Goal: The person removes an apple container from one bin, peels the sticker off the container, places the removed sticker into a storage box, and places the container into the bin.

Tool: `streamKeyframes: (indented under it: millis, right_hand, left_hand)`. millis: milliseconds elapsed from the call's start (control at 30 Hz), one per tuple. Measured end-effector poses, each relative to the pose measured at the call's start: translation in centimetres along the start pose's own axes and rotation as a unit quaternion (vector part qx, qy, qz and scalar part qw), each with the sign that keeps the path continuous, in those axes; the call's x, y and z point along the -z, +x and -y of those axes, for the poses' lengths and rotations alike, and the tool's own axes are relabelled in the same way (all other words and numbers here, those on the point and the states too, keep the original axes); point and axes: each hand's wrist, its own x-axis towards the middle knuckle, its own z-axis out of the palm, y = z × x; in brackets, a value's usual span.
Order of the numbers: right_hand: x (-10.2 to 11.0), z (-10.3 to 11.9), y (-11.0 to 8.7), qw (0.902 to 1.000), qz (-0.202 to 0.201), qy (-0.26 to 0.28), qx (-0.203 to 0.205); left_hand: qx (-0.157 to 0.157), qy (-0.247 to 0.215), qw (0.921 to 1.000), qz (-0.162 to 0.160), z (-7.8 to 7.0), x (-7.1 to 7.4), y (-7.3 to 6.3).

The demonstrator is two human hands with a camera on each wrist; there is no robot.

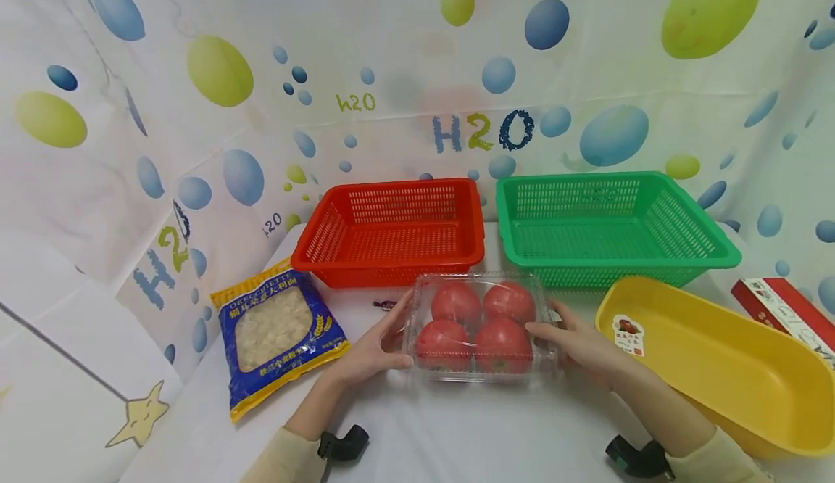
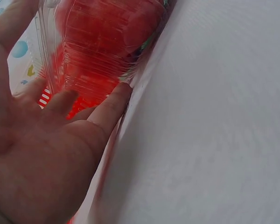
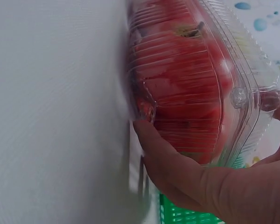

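Observation:
A clear plastic clamshell box (image 1: 450, 376) of several tomatoes (image 1: 454, 305) is at the middle of the table, its lid down. My left hand (image 1: 368, 352) grips its left side. In the left wrist view, the left fingers (image 2: 109, 107) reach its lower edge, with the palm apart from the wall. My right hand (image 1: 580, 341) holds the right side, thumb over the lid. In the right wrist view, one fingertip meets the base edge while another part of the right hand (image 3: 196, 182) is at the rim. Whether the box is slightly raised I cannot tell.
Behind the box stand a red basket (image 1: 391, 275) and a green basket (image 1: 620, 262). A bag of orecchiette pasta (image 1: 280, 331) lies left. To the right are a yellow basin (image 1: 717, 367) and a red-and-white box (image 1: 792, 316). One small dark wrapped item (image 1: 385, 304) lies near the red basket.

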Motion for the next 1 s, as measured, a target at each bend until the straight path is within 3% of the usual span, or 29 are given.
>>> streamKeyframes:
  millis: [267,567,1000]
  right_hand:
    - [0.0,0.2,-0.5,0.9982,0.015,0.055,-0.020]
    - [0.5,1.0,-1.6,0.9983,0.018,0.054,-0.015]
    - [1.0,2.7,-3.0,0.9955,0.042,0.085,-0.006]
  left_hand:
    - [-0.015,-0.014,0.9997,-0.010,-0.1,-0.3,0.1]
    - [-0.003,-0.045,0.9988,-0.020,-0.7,-0.6,-0.4]
    - [-0.026,-0.042,0.9986,-0.020,-3.1,-0.2,-0.8]
